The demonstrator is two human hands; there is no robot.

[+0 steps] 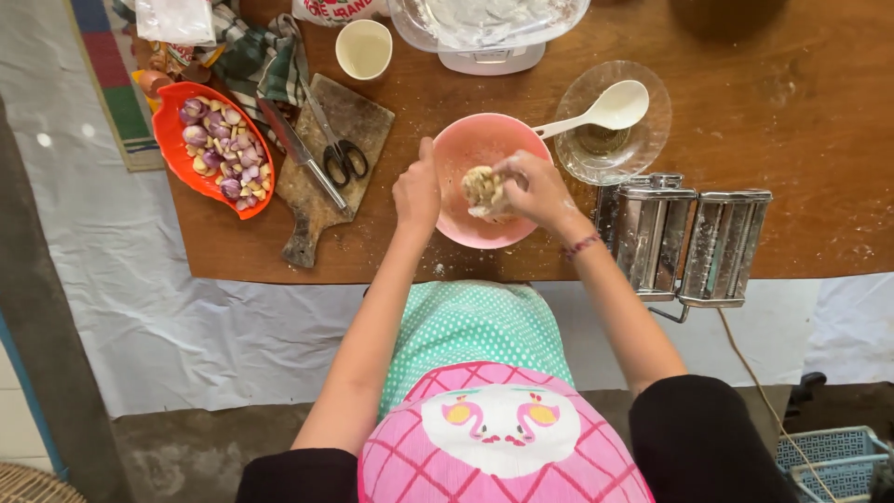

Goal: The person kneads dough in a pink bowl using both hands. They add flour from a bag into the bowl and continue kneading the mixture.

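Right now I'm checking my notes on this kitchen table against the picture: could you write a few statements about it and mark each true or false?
1. The right hand presses a lump of dough in the pink bowl. True.
2. The left hand holds the scissors. False: they lie on the wooden cutting board; the hand is at the bowl's rim.
3. The white spoon rests in a glass dish. True.
4. The orange dish is empty. False: it holds cut shallots.
5. A metal pasta machine stands at the table's edge. True.
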